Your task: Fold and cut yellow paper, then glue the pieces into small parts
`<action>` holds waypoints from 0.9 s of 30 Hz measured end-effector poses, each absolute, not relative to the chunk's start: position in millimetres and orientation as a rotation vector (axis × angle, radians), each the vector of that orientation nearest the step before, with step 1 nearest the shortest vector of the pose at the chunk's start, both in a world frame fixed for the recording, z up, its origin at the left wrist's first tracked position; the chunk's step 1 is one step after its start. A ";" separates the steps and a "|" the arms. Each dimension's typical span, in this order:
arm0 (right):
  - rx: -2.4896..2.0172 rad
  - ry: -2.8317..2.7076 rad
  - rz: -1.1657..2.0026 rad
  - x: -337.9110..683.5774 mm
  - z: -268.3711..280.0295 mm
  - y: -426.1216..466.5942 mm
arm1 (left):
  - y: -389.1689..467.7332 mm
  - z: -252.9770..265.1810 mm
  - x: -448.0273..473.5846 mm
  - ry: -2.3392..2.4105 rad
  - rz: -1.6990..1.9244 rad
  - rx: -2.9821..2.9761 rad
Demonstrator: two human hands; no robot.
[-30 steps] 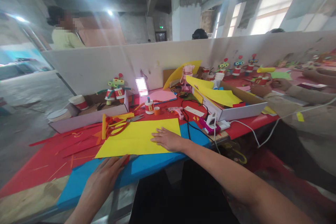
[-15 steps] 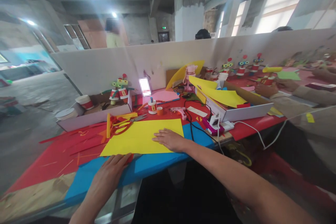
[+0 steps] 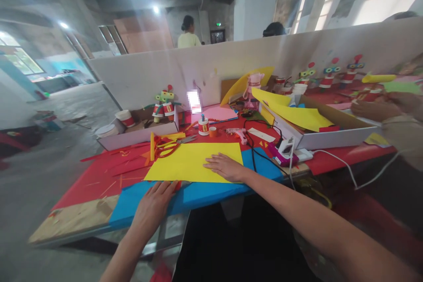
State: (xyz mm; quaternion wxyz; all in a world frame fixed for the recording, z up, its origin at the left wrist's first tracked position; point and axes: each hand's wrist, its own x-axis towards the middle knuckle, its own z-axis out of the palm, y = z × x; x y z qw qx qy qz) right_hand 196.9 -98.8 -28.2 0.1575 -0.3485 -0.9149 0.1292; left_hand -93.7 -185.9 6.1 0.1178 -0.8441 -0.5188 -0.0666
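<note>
A yellow sheet of paper [image 3: 185, 165] lies flat on the table over a blue sheet [image 3: 205, 191]. My right hand [image 3: 226, 167] rests on the yellow sheet's right part, palm down with fingers spread. At the near edge, my left hand [image 3: 158, 196] lies with its fingers stretched over the blue sheet, touching the yellow border. A small red piece [image 3: 178, 186] shows by its fingertips; most of it is hidden. Orange-handled scissors [image 3: 170, 150] lie beyond the yellow sheet's left side. A white-and-red paper cup figure [image 3: 203, 127] stands behind it.
A pink glue gun [image 3: 238, 134] and a purple power strip [image 3: 280, 154] with cables lie at the right. Cardboard boxes [image 3: 333, 136] stand on both sides, before a white partition [image 3: 139, 70]. A co-worker's hand [image 3: 368, 108] works at far right.
The camera view has swung left, so the scene sits further right in the picture. Both hands keep their places on and beside the yellow sheet.
</note>
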 end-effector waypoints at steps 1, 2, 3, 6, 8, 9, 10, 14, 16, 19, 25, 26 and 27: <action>-0.999 -2.621 0.365 196.8 -28.3 -98.7 | -186.4 6.0 -92.9 -1.519 -0.185 -2.458; -1.003 -2.625 0.359 196.6 -28.1 -98.7 | -186.8 5.8 -92.1 -1.517 -0.180 -2.448; -1.008 -2.629 0.352 196.3 -27.8 -98.8 | -187.2 5.6 -91.6 -1.512 -0.178 -2.442; -1.027 -2.642 0.344 195.7 -26.8 -99.6 | -188.6 4.7 -91.1 -1.490 -0.172 -2.432; -1.041 -2.651 0.354 195.5 -26.5 -100.0 | -189.4 4.3 -91.7 -1.483 -0.166 -2.423; -1.049 -2.654 0.360 195.6 -26.5 -100.1 | -189.6 4.1 -92.2 -1.482 -0.165 -2.421; -1.055 -2.654 0.366 195.7 -26.6 -100.2 | -189.6 4.0 -92.7 -1.481 -0.167 -2.420; -1.062 -2.653 0.374 196.1 -27.0 -99.8 | -187.9 3.6 -94.8 -1.462 -0.172 -2.430; -1.063 -2.660 0.373 196.1 -26.9 -99.6 | -186.9 3.4 -96.1 -1.448 -0.170 -2.437; -1.063 -2.663 0.364 196.0 -26.4 -99.9 | -186.6 3.1 -98.7 -1.426 -0.195 -2.446; -1.063 -2.671 0.355 195.3 -24.5 -101.0 | -187.8 1.5 -106.3 -1.428 -0.191 -2.445; -1.063 -2.675 0.357 195.3 -24.5 -100.8 | -187.7 1.3 -106.9 -1.434 -0.181 -2.447; -1.064 -2.678 0.360 195.4 -24.5 -100.5 | -187.4 1.3 -107.0 -1.440 -0.172 -2.453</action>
